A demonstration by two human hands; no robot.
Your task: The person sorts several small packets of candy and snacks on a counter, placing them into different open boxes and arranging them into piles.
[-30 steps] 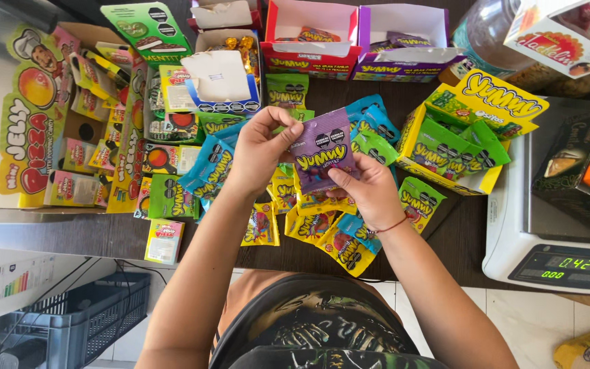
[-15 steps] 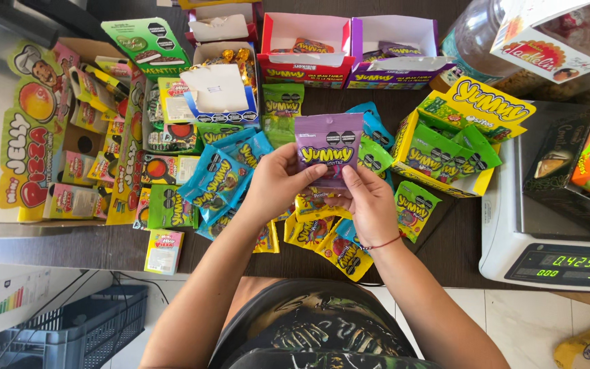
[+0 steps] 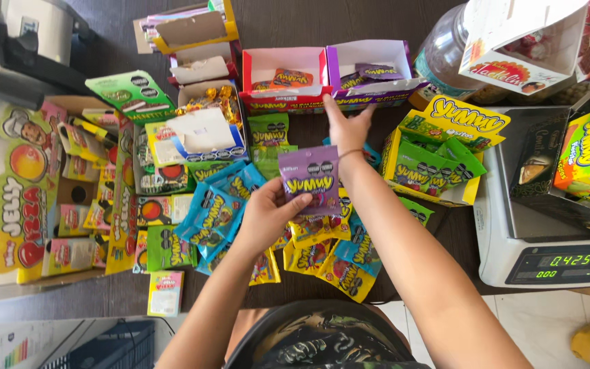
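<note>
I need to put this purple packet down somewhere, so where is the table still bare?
Bare dark table shows beyond the red box and purple box, and a strip at the near edge, left of the yellow packets. The middle is crowded with candy packets around the left hand.

Glossy plastic purple candy pouch (image 3: pixel 308 183); matt cardboard purple box (image 3: pixel 369 74); dark wood-grain table (image 3: pixel 308 24).
</note>
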